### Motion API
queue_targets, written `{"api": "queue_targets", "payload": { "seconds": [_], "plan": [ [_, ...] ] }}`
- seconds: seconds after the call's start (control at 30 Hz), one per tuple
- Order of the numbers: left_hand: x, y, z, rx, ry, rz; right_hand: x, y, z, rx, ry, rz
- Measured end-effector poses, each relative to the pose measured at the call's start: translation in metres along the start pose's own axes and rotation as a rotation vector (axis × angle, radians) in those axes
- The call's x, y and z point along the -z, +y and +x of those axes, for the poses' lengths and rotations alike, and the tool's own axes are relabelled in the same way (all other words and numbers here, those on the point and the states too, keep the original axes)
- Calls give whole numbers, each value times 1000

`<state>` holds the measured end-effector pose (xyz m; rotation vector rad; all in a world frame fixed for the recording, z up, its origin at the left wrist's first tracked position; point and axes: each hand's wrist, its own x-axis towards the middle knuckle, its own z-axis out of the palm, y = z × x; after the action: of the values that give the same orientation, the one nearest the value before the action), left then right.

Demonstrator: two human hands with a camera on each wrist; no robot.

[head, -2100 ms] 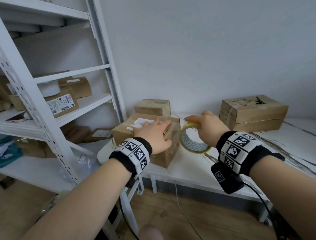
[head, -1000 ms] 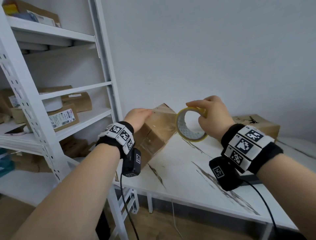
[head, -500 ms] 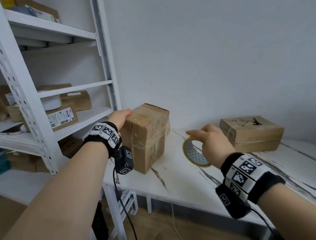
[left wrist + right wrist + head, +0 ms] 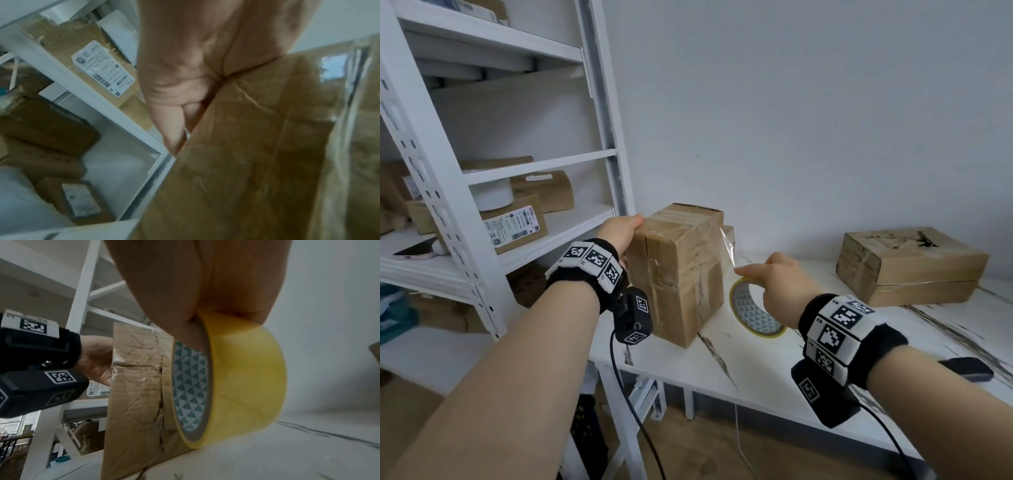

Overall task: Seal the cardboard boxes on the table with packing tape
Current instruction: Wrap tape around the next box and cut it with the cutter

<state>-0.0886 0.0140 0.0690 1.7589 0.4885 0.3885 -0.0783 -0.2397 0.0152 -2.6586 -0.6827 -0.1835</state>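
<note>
Change: half a second ago the box (image 4: pixel 681 270) had just been stood on end; it now rests upright on the table (image 4: pixel 756 370), and a clear strip of tape (image 4: pixel 726 245) runs from its 3 o'clock edge down to the roll (image 4: pixel 753 313).
Left hand (image 4: pixel 619 231): you brace the box at its 9 o'clock top corner, thumb on top, fingers down its far side.
Right hand (image 4: pixel 779 284): your fingers pinch the roll's rim, low beside the box.
Meaning: the tape looks anchored, so you can likely wrap this side next.
Other box (image 4: pixel 911 265): at 3 o'clock, well apart.
</note>
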Motion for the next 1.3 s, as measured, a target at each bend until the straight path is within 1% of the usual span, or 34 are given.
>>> {"api": "queue_targets", "payload": {
  "seconds": [0.03, 0.07, 0.13, 0.17, 0.2, 0.23, 0.3, 0.33, 0.4, 0.47, 0.53, 0.6, 0.7, 0.77, 0.87, 0.93, 1.0, 1.07, 1.17, 1.2, 1.27, 1.3],
  "plan": [
    [1, 1, -1, -63, 28, 90, -2, -2, 2, 0, -11, -3],
    [3, 2, -2, -156, 73, 193, -4, -5, 4, -1, -19, -7],
    [5, 8, -7, -375, 163, 438, -8, -8, 9, 0, -37, -16],
    [5, 13, -12, -457, 191, 559, -10, -9, 10, 3, -47, -20],
    [5, 17, -15, -498, 183, 668, -11, -10, 12, 3, -56, -24],
    [3, 23, -19, -505, 151, 781, -12, -11, 12, 1, -60, -28],
    [0, 30, -27, -432, 69, 1003, -12, -12, 12, -5, -58, -32],
    [-3, 31, -30, -385, 29, 1072, -12, -13, 12, -6, -56, -31],
    [-10, 28, -36, -339, -42, 1137, -10, -14, 12, -5, -61, -29],
    [-17, 22, -39, -343, -93, 1177, -8, -15, 10, -8, -68, -29],
    [-20, 20, -40, -343, -88, 1172, -5, -15, 7, -11, -69, -29],
    [-20, 21, -44, -336, -36, 1131, 1, -12, 2, -27, -66, -11],
    [-21, 24, -50, -285, 10, 1003, 18, -5, -4, -40, -17, 16],
    [-23, 24, -48, -232, -4, 800, 30, 1, -7, -37, 55, 49],
    [-32, 20, -52, -87, -78, 416, 47, 7, -9, -39, 150, 88],
    [-38, 14, -56, -49, -105, 296, 53, 12, -14, -65, 163, 112],
    [-41, 7, -56, -11, -106, 258, 54, 18, -18, -108, 166, 151],
    [-41, 4, -59, 56, -140, 242, 51, 21, -21, -127, 165, 185],
    [-37, 1, -66, 164, -189, 205, 50, 17, -25, -107, 151, 273],
    [-35, -3, -64, 171, -190, 212, 50, 14, -25, -92, 153, 310],
    [-32, -10, -67, 128, -175, 356, 51, 8, -26, -65, 172, 380],
    [-30, -14, -65, 74, -164, 510, 50, 5, -25, -54, 186, 402]
  ]
}}
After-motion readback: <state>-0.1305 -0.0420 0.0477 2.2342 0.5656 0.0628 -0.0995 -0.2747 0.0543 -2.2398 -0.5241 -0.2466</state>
